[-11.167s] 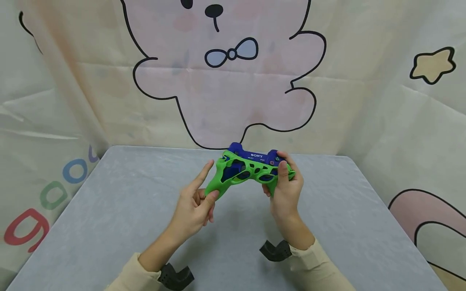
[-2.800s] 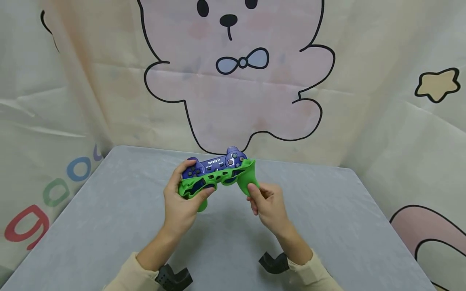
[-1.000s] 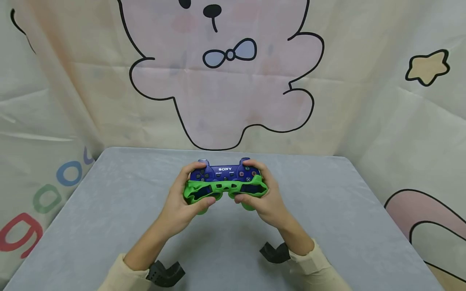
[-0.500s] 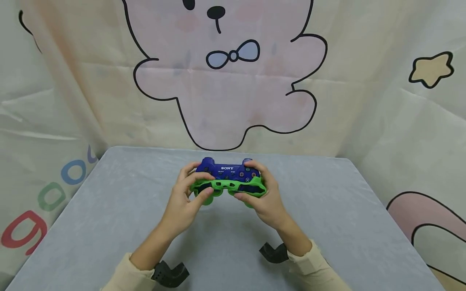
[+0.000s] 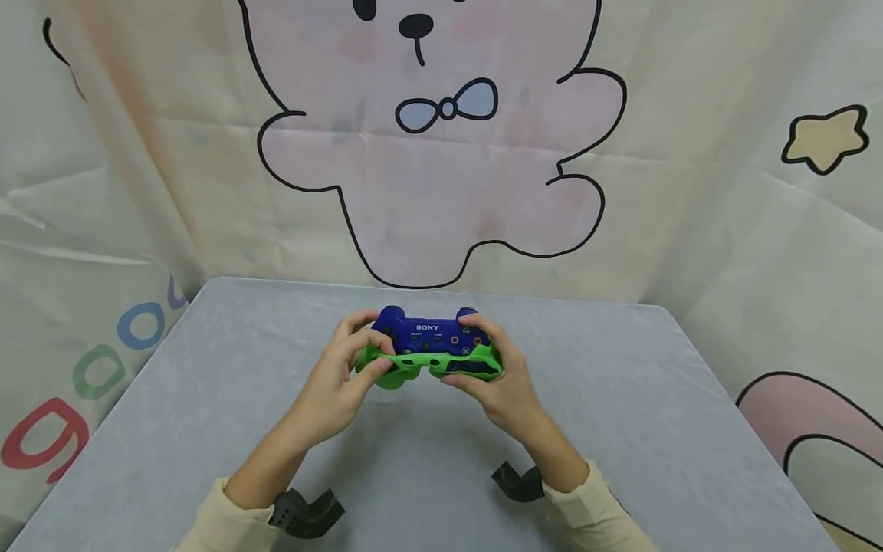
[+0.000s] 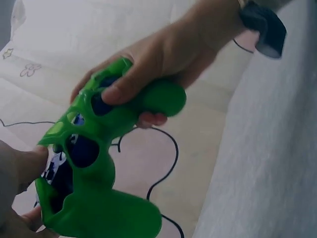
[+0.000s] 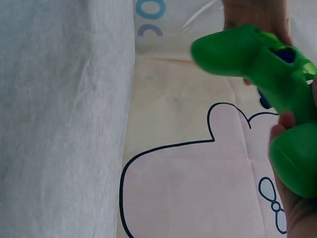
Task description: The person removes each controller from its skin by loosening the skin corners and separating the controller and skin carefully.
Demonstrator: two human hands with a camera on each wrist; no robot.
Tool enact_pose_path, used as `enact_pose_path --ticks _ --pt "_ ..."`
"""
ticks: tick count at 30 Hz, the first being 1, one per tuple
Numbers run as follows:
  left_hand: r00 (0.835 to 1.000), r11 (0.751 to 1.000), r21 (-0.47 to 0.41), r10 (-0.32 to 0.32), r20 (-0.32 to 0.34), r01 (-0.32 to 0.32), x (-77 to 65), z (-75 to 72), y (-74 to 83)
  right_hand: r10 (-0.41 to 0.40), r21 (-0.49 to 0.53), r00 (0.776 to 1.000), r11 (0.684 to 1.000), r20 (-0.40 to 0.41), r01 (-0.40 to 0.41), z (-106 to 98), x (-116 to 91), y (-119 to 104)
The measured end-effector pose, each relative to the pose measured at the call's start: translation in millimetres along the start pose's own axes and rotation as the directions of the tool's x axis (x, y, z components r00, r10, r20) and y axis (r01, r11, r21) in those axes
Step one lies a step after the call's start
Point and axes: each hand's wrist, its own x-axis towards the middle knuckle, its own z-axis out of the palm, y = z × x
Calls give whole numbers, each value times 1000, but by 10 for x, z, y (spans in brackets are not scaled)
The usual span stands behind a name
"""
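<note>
A blue Sony game controller (image 5: 428, 328) is held above the table, its face with the buttons showing. A green, stretchy-looking controller cover (image 5: 396, 379) sits around its lower half and handles; the upper edge is bare. My left hand (image 5: 327, 391) pinches the cover's upper edge at the left end between thumb and a finger, other fingers behind. My right hand (image 5: 507, 383) grips the right end, forefinger at the top shoulder, thumb below. In the left wrist view the cover (image 6: 114, 213) shows openings with blue beneath. Its rounded handles (image 7: 297, 153) appear in the right wrist view.
A grey cloth-covered table (image 5: 607, 429) lies below the hands. Behind it hangs a printed curtain (image 5: 441, 184) with a cartoon bear. Black wrist mounts (image 5: 306, 514) stick out from both cream sleeves.
Earlier the right hand held the cover's right handle; now it grips the controller's right end. Over the last second, a left finger has come down onto the cover's edge, and the controller has lowered slightly.
</note>
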Motion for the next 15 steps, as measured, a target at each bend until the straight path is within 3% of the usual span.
enact_pose_path --ticks 2,4,7,11,15 --pt "1000 999 -44 26 -10 -27 7 12 24 -4 0 1000 1000 -27 4 -15 12 20" --pt "998 998 -21 65 -17 -65 -1 30 52 -5 3 999 1000 -51 5 -34 33 38" --pt "992 988 92 124 -21 -121 -20 78 61 3 19 998 1000 -65 -2 -60 62 54" --pt "983 955 250 176 -52 -158 -47 181 23 32 38 998 999 -54 -30 -67 52 38" --pt "961 930 309 247 -121 -200 -57 296 -3 49 38 998 998 -31 -48 -35 10 12"
